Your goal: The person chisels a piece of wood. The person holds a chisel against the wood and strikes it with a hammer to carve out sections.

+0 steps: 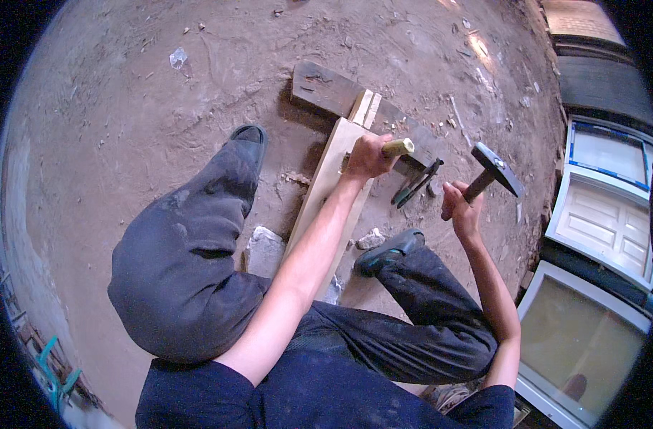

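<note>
My left hand [369,156] is closed around a chisel with a pale wooden handle [399,148]. Its blade is hidden behind the fist, which rests at the long pale timber [325,175]. A dark slot shows in the timber beside that hand. To the right, my right hand [462,202] grips a hammer [496,169] by its handle, its dark steel head raised and apart from the chisel. The timber runs between my legs, its far end over a dark, worn plank [319,84] lying crosswise on the ground.
A dark tool with long curved arms [416,184] lies by the plank's right end. Stone or concrete chunks [265,249] sit beside the timber. White framed panels [601,222] and a glazed frame [580,336] lean at the right. Dusty ground [162,107] carries scattered chips.
</note>
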`<state>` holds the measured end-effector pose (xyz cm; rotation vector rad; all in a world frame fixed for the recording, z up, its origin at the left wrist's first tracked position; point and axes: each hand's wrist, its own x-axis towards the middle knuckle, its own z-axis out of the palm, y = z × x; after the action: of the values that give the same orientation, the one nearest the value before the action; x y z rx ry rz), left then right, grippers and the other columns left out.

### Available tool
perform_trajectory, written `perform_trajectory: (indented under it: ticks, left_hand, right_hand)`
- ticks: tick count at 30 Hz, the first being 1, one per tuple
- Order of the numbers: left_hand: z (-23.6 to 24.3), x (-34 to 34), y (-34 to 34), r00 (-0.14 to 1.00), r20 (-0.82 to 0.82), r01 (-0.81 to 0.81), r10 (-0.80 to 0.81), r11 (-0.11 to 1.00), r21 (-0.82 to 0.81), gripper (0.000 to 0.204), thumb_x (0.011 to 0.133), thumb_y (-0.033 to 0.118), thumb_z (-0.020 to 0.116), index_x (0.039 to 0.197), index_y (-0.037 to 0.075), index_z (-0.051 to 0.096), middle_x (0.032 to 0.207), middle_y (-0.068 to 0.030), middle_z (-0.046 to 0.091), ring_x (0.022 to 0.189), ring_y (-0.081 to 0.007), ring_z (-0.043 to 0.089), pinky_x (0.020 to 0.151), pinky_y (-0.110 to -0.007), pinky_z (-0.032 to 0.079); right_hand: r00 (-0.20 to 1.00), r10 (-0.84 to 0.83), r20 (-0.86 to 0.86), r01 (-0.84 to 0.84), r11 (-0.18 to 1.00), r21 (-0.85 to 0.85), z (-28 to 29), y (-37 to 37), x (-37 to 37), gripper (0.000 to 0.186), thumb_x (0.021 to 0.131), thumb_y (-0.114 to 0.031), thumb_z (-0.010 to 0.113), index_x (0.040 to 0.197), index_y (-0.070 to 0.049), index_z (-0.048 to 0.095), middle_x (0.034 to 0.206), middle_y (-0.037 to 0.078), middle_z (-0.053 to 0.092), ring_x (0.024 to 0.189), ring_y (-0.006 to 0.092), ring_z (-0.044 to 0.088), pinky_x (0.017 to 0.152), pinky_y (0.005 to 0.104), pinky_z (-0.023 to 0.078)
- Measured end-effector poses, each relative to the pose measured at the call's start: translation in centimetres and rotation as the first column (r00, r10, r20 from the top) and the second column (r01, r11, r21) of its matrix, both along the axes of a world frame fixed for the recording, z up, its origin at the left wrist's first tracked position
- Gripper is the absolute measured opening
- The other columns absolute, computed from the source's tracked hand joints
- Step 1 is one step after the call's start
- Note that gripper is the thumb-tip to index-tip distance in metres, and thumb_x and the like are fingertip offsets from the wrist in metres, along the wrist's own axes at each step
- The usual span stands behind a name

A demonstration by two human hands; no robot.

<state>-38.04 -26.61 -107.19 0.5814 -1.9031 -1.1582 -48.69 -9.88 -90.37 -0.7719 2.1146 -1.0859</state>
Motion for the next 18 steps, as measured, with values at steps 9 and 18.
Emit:
perform_trajectory:
  ticks: [9,18]
  left_hand:
    - [0.3,0.1,-0.3,0.999,0.017,-0.043,0.043,0.998,0.035,0.027,0.078,0.026,0.069,0.069,0.006,0.053,0.061,-0.0173,0.058,0.062,-0.0379,0.062,0.052,-0.043,0.049]
    - [-0.2,-0.6,-0.1,0.998,0.049,-0.033,0.030,0.997,0.064,0.023,0.076,0.026,0.070,0.071,0.007,0.057,0.063,-0.0169,0.060,0.063,-0.0368,0.063,0.053,-0.044,0.050]
  right_hand:
    - [0.999,0.012,-0.040,-0.001,0.965,0.264,0.4,-0.2,-0.9,0.030,0.082,-0.018,0.064,0.057,-0.006,0.052,0.047,-0.002,0.044,0.038,0.0081,0.040,0.036,0.0291,0.028]
    - [1.000,0.002,0.030,-0.014,0.913,0.408,0.5,-1.1,-0.7,0.028,0.083,-0.014,0.061,0.060,-0.012,0.045,0.049,-0.005,0.038,0.037,0.0067,0.032,0.036,0.0261,0.024]
